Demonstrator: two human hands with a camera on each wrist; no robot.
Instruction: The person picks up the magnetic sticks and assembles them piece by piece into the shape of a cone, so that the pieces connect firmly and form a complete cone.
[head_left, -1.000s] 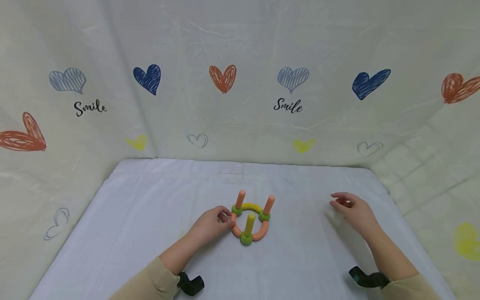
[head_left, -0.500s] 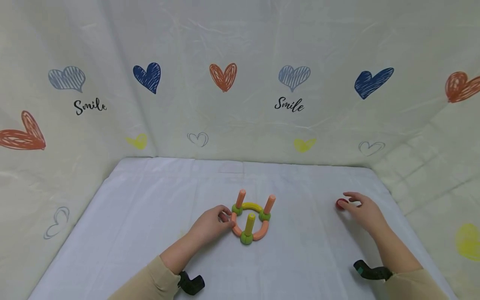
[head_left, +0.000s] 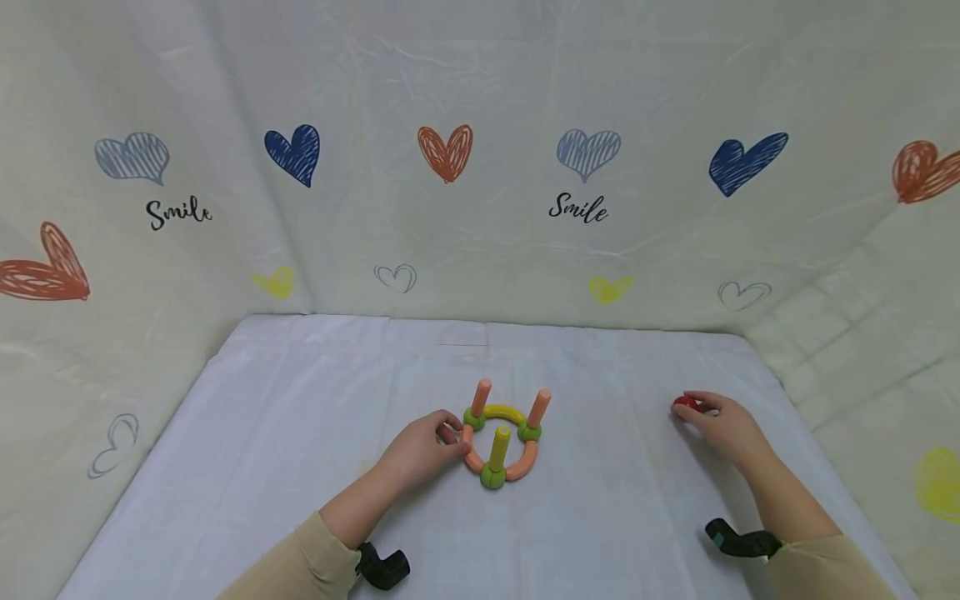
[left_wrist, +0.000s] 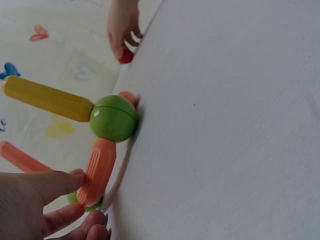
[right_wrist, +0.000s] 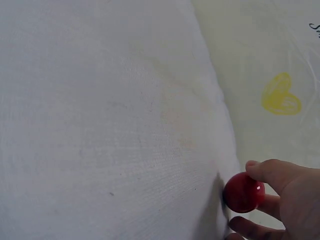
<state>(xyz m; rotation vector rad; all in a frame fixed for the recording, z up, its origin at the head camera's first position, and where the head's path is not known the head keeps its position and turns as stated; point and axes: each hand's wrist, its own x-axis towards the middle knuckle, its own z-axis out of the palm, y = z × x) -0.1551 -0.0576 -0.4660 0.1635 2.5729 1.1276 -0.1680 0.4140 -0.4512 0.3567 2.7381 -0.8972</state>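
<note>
A ring of curved rods and green balls stands on the white tabletop, with upright rods on its balls. My left hand (head_left: 422, 450) is at the ring's left side, thumb and fingers pinching an orange curved rod (left_wrist: 98, 172). That rod joins a green ball (left_wrist: 114, 119) bearing a yellow upright rod (head_left: 499, 450). Two orange upright rods rise from the other green balls, and a yellow curved rod (head_left: 504, 413) spans the back. Off to the right, my right hand (head_left: 723, 423) holds a glossy red ball (right_wrist: 244, 193) between thumb and fingers, low over the cloth.
White cloth covers the table (head_left: 600, 517). Behind and beside it hangs a pale curtain (head_left: 495, 250) printed with hearts and "Smile". A black wrist camera (head_left: 384, 568) sits on the left forearm, another black camera (head_left: 742, 540) on the right.
My right hand has shifted slightly right. The red ball, out of sight a second ago, came into view at its fingertips, and the thumb now lies across it. Left hand and ring stay put.
</note>
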